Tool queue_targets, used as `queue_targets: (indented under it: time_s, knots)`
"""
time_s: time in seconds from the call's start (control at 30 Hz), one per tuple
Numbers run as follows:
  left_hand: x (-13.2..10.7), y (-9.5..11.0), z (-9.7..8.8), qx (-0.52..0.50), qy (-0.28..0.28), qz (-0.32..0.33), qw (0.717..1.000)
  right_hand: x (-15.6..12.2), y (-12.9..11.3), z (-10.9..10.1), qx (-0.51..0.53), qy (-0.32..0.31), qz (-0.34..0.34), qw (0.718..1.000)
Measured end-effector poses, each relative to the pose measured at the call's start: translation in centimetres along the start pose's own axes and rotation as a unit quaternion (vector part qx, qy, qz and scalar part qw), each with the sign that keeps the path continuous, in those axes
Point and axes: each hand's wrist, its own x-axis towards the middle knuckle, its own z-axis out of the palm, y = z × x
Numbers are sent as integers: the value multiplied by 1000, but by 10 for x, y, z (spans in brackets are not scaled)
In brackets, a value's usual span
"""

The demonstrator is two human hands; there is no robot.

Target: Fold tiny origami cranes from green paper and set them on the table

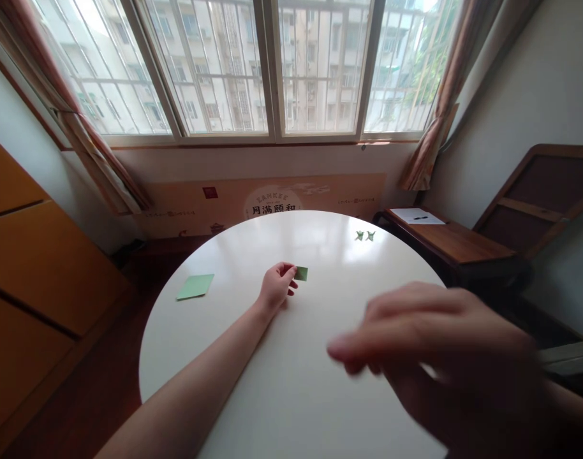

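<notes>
Over the middle of the white round table [301, 382], my left hand [276, 285] pinches a small folded square of green paper [302, 273] between thumb and forefinger. The paper sticks out to the right of the fingertips, and the other fingers curl below it. Close to the camera, my right hand [430, 338] is raised over the table's right side, apart from the paper. It is blurred by motion. Its fingers look bent and close together, but I cannot make out whether anything is between them.
A stack of light green paper [195, 287] lies at the table's left. Two small folded green paper figures [365, 236] stand near the far right edge. Beyond that, a wooden chair [457, 245] bears a white sheet [417, 217] with a dark pen-like thing on it.
</notes>
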Motion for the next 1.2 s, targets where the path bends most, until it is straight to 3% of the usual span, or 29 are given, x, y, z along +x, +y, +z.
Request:
queue_targets:
  time_s: [0.07,0.17,0.2,0.3,0.47,0.63,0.73,0.87,1.0,1.2]
  knots:
    - [0,-1,0,-18,15,36,999,29,49,10,5,-27,32,999]
    - [1,-2,1,-39,49,70,996,62,136,29,50,39,196,979]
    - [1,-1,2,-46,54,78,994,66,161,35,54,46,222,972]
    - [-2,2,3,-58,51,95,992,64,204,52,76,15,261,962]
    - [-13,11,7,-60,20,112,992,50,203,61,136,-39,264,954]
    - [-22,20,6,-25,-30,151,988,49,195,53,142,5,236,961]
    - [-26,24,3,10,-64,179,982,48,190,49,96,37,180,978]
    - [-31,28,2,3,-57,224,973,45,183,47,62,50,117,990]
    - [-37,34,2,-36,-49,193,979,43,178,47,117,26,154,981]
    - [-37,39,2,-47,-74,102,991,42,177,49,259,-23,272,927]
